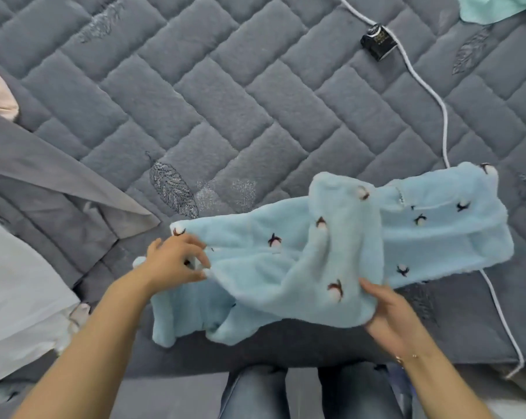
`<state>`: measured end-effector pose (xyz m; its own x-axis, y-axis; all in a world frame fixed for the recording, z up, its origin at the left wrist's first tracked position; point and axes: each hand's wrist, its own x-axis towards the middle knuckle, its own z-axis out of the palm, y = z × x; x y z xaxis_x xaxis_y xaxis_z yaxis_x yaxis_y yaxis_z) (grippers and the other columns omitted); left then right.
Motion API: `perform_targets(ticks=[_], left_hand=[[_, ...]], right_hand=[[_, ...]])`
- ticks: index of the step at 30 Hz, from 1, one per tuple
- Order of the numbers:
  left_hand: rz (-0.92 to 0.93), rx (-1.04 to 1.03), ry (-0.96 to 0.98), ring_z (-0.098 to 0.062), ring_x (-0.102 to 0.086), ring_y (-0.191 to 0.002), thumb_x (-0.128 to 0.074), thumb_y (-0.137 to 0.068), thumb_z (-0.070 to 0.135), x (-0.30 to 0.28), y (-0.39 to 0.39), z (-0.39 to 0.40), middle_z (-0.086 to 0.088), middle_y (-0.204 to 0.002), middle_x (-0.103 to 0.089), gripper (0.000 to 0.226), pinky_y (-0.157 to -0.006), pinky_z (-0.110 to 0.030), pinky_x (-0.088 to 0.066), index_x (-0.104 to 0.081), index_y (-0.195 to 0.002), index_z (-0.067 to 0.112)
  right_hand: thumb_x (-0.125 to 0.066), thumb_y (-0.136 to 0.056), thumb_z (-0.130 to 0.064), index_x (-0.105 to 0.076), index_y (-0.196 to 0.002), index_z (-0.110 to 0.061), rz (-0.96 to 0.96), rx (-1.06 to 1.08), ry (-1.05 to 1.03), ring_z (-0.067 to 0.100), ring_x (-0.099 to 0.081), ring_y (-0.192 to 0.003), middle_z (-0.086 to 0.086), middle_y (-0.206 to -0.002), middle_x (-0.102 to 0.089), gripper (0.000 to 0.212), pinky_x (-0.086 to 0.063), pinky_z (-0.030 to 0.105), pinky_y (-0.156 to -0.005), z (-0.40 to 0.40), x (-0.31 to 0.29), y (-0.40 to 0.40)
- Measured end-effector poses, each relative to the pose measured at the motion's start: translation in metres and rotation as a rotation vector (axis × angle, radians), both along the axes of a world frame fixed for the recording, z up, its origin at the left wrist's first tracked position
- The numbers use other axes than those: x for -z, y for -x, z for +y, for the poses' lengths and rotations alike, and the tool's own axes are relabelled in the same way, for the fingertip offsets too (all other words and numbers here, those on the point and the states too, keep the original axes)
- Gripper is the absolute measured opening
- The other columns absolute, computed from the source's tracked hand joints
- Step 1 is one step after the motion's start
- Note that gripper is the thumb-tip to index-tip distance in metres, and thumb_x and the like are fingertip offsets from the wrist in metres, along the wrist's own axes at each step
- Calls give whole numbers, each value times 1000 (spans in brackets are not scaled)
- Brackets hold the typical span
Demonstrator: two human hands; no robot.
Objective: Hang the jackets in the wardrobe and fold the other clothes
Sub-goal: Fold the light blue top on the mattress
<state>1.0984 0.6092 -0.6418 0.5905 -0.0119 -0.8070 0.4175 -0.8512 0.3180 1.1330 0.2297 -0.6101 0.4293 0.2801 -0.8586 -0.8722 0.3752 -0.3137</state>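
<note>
At six o'clock on the grey quilted bed (225, 86), the left hand (174, 261) is pinching a light-blue fleece garment (286, 267) at nine o'clock; the right hand (388, 313) is gripping its four-o'clock hem. It looks soft, light and floppy; edges suit holding best.

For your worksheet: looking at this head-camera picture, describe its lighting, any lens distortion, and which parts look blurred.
Head view: soft, even light, no glare, faint shadow under the blue fleece; wide-angle bending curves the quilt lines near the edges; the left hand and right hand on the fleece are slightly motion-blurred; the cable stays fairly sharp.
</note>
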Motion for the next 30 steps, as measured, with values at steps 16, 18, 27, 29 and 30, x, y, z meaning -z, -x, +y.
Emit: perform_targets(ticks=[16,18,27,29,30], left_hand=[[142,-83,432,6,10,-145,-34,-99,57,14,24,-87,29,-155,7,23,-116,-40,23,-40,-120,66],[164,-144,451,10,6,-143,-21,-89,74,8,16,-88,27,-157,1,41,-117,-40,21,-48,-117,62],[137,-190,299,0,-68,-92,-72,-68,68,-6,-54,-78,17,-93,-74,41,-84,-24,-50,-74,-95,37],[25,-185,125,-18,-68,-90,-71,-79,56,4,-67,-83,3,-91,-74,32,-83,-34,-52,-73,-91,26],[-2,-130,31,-24,-67,-91,-70,-82,53,8,-72,-88,-3,-92,-73,32,-82,-36,-50,-71,-91,22]], right_hand=[[-62,-84,-59,-63,-100,-19,-181,-809,853,15,-59,-81,1,-96,-67,43,-46,28,-63,17,20,-87],[-59,-89,-55,-68,-96,-11,-371,-591,892,6,-61,-72,11,-99,-71,46,-49,22,-60,6,5,-79],[-56,-98,-26,-59,-129,-17,-411,434,427,20,-62,-118,3,-128,-65,32,-55,35,-90,-106,-6,-103],[-52,-100,-23,-53,-137,-16,-205,415,457,22,-58,-122,4,-133,-61,38,-54,37,-93,-118,17,-101],[-50,-101,-22,-52,-137,-15,-114,398,472,24,-58,-120,6,-133,-61,36,-51,39,-96,-122,28,-96]])
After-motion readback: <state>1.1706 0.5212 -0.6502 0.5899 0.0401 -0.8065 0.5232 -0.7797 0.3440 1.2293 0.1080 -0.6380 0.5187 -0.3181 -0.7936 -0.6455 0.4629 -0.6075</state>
